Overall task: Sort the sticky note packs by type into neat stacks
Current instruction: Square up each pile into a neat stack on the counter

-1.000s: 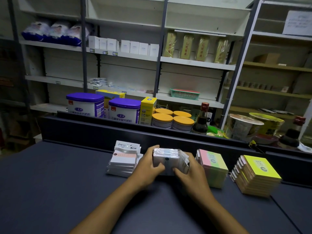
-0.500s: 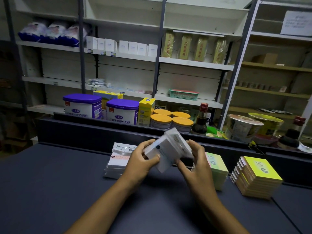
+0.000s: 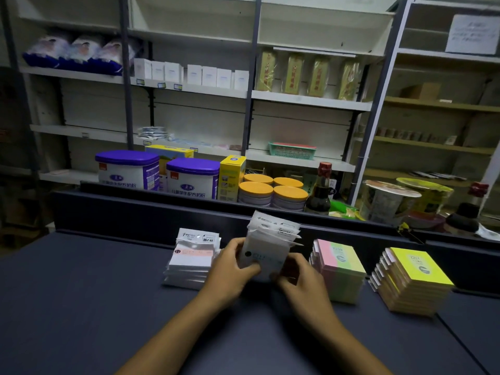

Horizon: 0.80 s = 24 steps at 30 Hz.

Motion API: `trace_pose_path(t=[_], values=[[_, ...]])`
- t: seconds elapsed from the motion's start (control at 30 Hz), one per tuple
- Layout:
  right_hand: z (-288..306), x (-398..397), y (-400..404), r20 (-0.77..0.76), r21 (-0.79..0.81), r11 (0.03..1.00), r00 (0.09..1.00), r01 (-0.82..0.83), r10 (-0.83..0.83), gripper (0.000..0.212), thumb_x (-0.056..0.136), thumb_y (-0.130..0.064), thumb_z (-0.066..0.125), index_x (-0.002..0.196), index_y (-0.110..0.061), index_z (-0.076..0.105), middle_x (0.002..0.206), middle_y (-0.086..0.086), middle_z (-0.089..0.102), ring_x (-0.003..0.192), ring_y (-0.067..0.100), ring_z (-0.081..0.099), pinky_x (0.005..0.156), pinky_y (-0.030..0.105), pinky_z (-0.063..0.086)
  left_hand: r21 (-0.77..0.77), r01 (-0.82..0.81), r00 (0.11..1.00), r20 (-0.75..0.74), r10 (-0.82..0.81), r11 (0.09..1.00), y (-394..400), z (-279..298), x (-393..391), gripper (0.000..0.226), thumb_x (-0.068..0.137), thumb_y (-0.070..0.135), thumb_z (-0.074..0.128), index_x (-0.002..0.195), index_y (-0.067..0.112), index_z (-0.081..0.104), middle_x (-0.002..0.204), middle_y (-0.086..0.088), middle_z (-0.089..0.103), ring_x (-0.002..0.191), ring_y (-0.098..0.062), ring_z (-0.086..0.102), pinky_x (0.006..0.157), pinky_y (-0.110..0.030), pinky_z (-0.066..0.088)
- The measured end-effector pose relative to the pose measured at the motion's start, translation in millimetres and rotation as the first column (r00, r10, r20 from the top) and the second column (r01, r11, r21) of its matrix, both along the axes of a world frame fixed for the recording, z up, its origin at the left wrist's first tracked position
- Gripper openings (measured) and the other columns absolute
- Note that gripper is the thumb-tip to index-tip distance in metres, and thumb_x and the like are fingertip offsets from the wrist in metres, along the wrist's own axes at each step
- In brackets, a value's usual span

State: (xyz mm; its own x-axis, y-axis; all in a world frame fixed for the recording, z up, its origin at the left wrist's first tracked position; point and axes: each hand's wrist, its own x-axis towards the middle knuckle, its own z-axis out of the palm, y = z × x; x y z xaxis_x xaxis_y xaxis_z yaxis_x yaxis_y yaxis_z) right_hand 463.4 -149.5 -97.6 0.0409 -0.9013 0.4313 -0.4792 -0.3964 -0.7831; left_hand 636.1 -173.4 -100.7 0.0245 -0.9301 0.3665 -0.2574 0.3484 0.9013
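Both my hands hold a bundle of white sticky note packs point(image 3: 270, 239) upright over the dark table point(image 3: 81, 307). My left hand point(image 3: 230, 269) grips its left side and my right hand point(image 3: 297, 277) grips its lower right corner. The packs' hanger tabs fan out at the top. To the left lies a stack of white packs with a pink stripe point(image 3: 192, 261). To the right stands a stack of pink-and-green packs point(image 3: 339, 266), and further right a stack of yellow packs point(image 3: 414, 280), slightly fanned.
A raised dark ledge point(image 3: 135, 212) runs along the table's back edge. Behind it stand purple-lidded tins point(image 3: 127, 169), a yellow box point(image 3: 231, 177), orange-lidded jars point(image 3: 273, 194), a sauce bottle point(image 3: 320, 190) and noodle bowls point(image 3: 387, 201). Shelves fill the background.
The white bundle lay flat on the table a second ago. Both hands lifted it, tilted it, and now hold it upright with the tabs up.
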Motion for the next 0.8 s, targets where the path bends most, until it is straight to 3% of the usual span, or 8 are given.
trace_pose_path(t=[0.07,0.13,0.27,0.37,0.5,0.57,0.7,0.8], values=[[-5,-3,-2,-0.068,-0.033,0.999,0.997,0.022,-0.024,0.034,0.081,0.002,0.072,0.109,-0.013,0.062,0.098,-0.015,0.069,0.090,-0.015,0.063,0.073,0.001,0.043,0.013,-0.001,0.996,0.087,0.000,1.000,1,-6,-2,0.044,0.074,0.007,0.072,0.116,0.013,0.058,0.111,-0.003,0.068,0.108,-0.020,0.064,0.095,-0.040,0.052],[-8,-5,-1,-0.127,-0.035,0.999,0.991,0.031,-0.036,0.035,0.081,0.002,0.070,0.111,-0.012,0.060,0.101,-0.010,0.070,0.094,-0.005,0.066,0.076,0.005,0.046,0.010,-0.012,0.982,0.188,0.010,1.000,5,-10,-4,0.043,0.075,0.017,0.073,0.116,0.013,0.061,0.114,-0.004,0.065,0.108,-0.020,0.062,0.096,-0.039,0.050],[-12,-4,-3,-0.269,0.022,0.998,0.962,0.051,-0.043,0.035,0.084,-0.005,0.067,0.116,-0.011,0.056,0.110,0.002,0.069,0.102,0.017,0.065,0.088,0.031,0.052,-0.017,-0.077,0.898,0.433,0.077,0.997,4,-16,-4,0.041,0.083,0.024,0.067,0.122,0.018,0.061,0.113,-0.005,0.056,0.106,-0.018,0.055,0.092,-0.023,0.043],[-14,-4,-5,-0.265,0.017,0.998,0.963,0.057,-0.051,0.033,0.084,-0.002,0.065,0.113,-0.012,0.055,0.101,0.000,0.068,0.092,0.015,0.067,0.078,0.022,0.051,-0.007,-0.049,0.890,0.453,0.047,0.999,4,-17,-3,0.041,0.085,0.020,0.065,0.125,0.017,0.059,0.116,-0.006,0.055,0.110,-0.019,0.054,0.097,-0.026,0.042],[-12,-3,-4,-0.197,-0.026,0.997,0.978,0.068,-0.072,0.034,0.083,0.002,0.067,0.111,-0.015,0.058,0.093,-0.008,0.067,0.078,-0.005,0.063,0.068,0.004,0.043,-0.040,-0.075,0.915,0.394,0.085,0.996,4,-12,-3,0.036,0.086,0.015,0.066,0.121,0.012,0.062,0.113,-0.008,0.057,0.109,-0.021,0.058,0.098,-0.032,0.045],[-11,-3,-5,-0.180,-0.030,0.997,0.981,0.067,-0.072,0.033,0.083,0.003,0.066,0.111,-0.013,0.058,0.093,-0.007,0.067,0.077,-0.006,0.062,0.067,0.003,0.043,-0.044,-0.076,0.923,0.376,0.087,0.996,4,-11,-3,0.039,0.086,0.015,0.066,0.124,0.013,0.061,0.115,-0.008,0.059,0.109,-0.020,0.058,0.099,-0.035,0.046],[-14,-3,-5,-0.243,0.016,0.999,0.969,0.050,-0.044,0.031,0.085,-0.002,0.066,0.113,-0.012,0.057,0.099,-0.001,0.069,0.076,0.000,0.061,0.066,0.005,0.044,-0.017,-0.059,0.868,0.493,0.060,0.998,4,-13,-3,0.040,0.083,0.013,0.062,0.124,0.012,0.061,0.119,-0.009,0.061,0.114,-0.024,0.057,0.099,-0.035,0.045],[-12,-4,-5,-0.204,-0.032,0.997,0.976,0.070,-0.075,0.032,0.084,0.000,0.067,0.112,-0.013,0.058,0.099,-0.004,0.070,0.080,0.003,0.066,0.071,0.015,0.052,-0.036,-0.060,0.917,0.393,0.070,0.998,6,-8,-4,0.037,0.085,0.014,0.065,0.122,0.013,0.063,0.114,-0.009,0.061,0.109,-0.023,0.060,0.097,-0.034,0.047]])
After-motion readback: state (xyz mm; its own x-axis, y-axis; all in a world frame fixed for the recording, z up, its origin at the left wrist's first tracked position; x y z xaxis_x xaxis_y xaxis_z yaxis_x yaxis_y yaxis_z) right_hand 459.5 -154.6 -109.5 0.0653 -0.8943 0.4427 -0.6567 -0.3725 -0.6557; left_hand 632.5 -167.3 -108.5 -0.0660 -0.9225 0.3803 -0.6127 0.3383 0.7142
